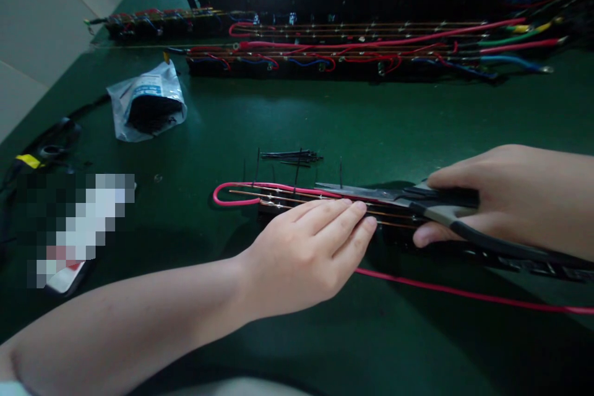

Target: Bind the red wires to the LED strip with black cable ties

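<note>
My right hand (pixel 505 198) is closed on the grey-and-black handles of a pair of scissors (pixel 385 195), whose blades point left along a black strip with copper rods (pixel 394 216). The blade tips lie beside an upright black cable tie tail (pixel 341 172). Stretched flat across the strip, the fingers of my left hand (pixel 320 244) press on the rods and hide part of them. A red wire (pixel 223 189) loops round the strip's left end and runs along its far side. More cable tie tails (pixel 297 172) stand up from the strip to the left of the blades.
Loose black cable ties (pixel 290 156) lie just behind the strip. A plastic bag of black ties (pixel 153 102) sits farther back left. Wired strips (pixel 325 55) line the back of the green table. A phone-like object (pixel 69 278), partly blurred, and black cables (pixel 51 136) are at left.
</note>
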The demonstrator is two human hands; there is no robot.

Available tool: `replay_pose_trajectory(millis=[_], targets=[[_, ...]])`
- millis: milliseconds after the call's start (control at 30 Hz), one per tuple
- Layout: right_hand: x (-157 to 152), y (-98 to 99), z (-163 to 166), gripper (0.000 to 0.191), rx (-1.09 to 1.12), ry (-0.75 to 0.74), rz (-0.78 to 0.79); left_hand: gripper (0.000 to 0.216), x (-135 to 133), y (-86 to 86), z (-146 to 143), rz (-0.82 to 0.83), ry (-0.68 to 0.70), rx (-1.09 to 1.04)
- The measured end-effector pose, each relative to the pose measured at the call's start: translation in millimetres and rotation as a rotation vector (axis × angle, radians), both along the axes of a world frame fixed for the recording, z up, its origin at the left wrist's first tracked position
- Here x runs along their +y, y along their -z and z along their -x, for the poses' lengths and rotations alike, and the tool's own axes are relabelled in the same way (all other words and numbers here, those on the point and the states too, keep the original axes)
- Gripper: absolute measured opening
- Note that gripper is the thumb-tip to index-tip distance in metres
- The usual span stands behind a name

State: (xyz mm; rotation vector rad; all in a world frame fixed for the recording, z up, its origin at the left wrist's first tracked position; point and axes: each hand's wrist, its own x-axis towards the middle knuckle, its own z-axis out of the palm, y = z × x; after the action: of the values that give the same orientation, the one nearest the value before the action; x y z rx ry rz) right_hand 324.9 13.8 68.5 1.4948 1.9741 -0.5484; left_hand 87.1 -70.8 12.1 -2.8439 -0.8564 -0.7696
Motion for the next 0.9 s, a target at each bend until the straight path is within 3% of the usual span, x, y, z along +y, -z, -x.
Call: replay_pose_trajectory(millis=[200,400,633,767,900], targets=[[0,1.3,2,0.053,-0.094,-0.053,-0.07,0.03,0,0.8,1,-0.016,-0.002,0.013],[3,3.5,-4,0.062,-0.093,-0.032,-0.075,0.027,3,3.0,2,-0.055,0.008,0.02],[6,3.7,-12,0.071,0.004,0.067,-0.087,0.016,4,-2.1,3,-0.112,-0.187,0.033],[3,3.8,-15,0.078,0.14,0.113,-0.11,0.016,1,-3.6,3,-0.157,-0.158,0.017],[1,-0.8,-6,0.083,0.135,0.149,-0.053,0.018,-3,-2.5,2,-0.162,-0.148,0.004]])
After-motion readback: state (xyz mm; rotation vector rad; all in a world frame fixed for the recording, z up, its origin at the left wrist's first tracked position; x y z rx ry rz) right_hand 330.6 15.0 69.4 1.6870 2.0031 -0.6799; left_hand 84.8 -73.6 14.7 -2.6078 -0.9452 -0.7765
